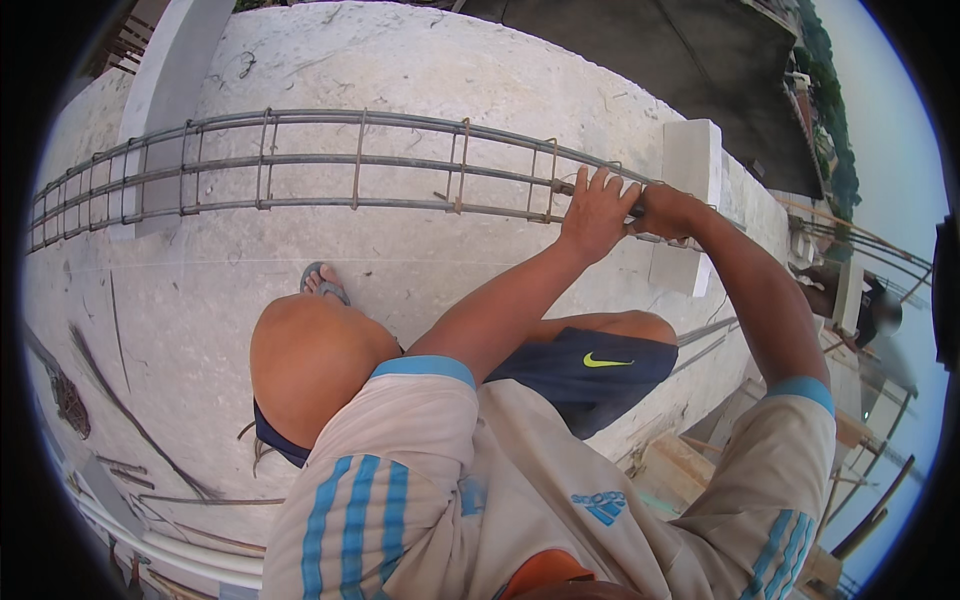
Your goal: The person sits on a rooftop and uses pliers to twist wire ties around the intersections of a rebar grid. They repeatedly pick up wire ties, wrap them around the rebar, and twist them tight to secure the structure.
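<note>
A long rebar cage point(356, 160) of steel bars tied with square stirrups crosses in front of me, curved by the lens. My left hand point(600, 210) lies over its right part, fingers bent over the bars. Close beside it, my right hand point(670, 212) is curled at the upper bar. A small dark object point(637, 211) shows between both hands; its kind cannot be made out. Just left of my left hand, a short brownish metal piece point(561, 187) sits at the middle bar. My palms and most of the grip are hidden.
White blocks point(688, 161) point(169, 90) stand under the cage on the concrete slab point(420, 240). A taut string point(187, 264) crosses the slab. Wires point(142, 420) and loose rods point(214, 501) lie at left, white pipes point(195, 555) lower left. A co-worker point(877, 311) is at far right, past the slab edge.
</note>
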Tool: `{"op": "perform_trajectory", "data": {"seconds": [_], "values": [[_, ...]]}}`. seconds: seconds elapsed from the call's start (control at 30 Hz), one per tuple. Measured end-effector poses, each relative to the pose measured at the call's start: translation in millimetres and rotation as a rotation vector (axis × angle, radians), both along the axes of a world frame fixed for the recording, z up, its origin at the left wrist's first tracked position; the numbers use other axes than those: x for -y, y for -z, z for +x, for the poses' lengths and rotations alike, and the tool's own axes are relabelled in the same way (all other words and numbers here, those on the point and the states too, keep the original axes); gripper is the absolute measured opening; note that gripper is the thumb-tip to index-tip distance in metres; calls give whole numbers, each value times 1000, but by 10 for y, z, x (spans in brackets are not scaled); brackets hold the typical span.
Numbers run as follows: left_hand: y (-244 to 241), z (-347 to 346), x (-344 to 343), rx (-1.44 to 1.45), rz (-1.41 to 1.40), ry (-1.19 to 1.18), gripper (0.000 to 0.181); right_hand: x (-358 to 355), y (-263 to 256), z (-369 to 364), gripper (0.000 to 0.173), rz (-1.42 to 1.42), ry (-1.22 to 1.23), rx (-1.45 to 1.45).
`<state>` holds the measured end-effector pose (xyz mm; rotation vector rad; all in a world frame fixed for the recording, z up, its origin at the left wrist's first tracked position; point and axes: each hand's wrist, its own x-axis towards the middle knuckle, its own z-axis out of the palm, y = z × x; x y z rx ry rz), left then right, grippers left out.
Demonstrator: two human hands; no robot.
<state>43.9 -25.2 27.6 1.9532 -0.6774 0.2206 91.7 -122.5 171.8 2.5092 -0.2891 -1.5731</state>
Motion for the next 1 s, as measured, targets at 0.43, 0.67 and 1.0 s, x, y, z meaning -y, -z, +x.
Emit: {"op": "perform_trajectory", "data": {"seconds": [0.43, 0.67, 1.0], "values": [[-99, 704, -9, -485, 33, 431, 31, 32, -65, -130, 19, -264, -961, 553], [-83, 96, -54, -161, -118, 47, 55, -71, -120, 226, 23, -135, -22, -110], [-78, 422, 11, -339, 29, 307, 27, -88, -90, -222, 22, -162, -791, 473]]}}
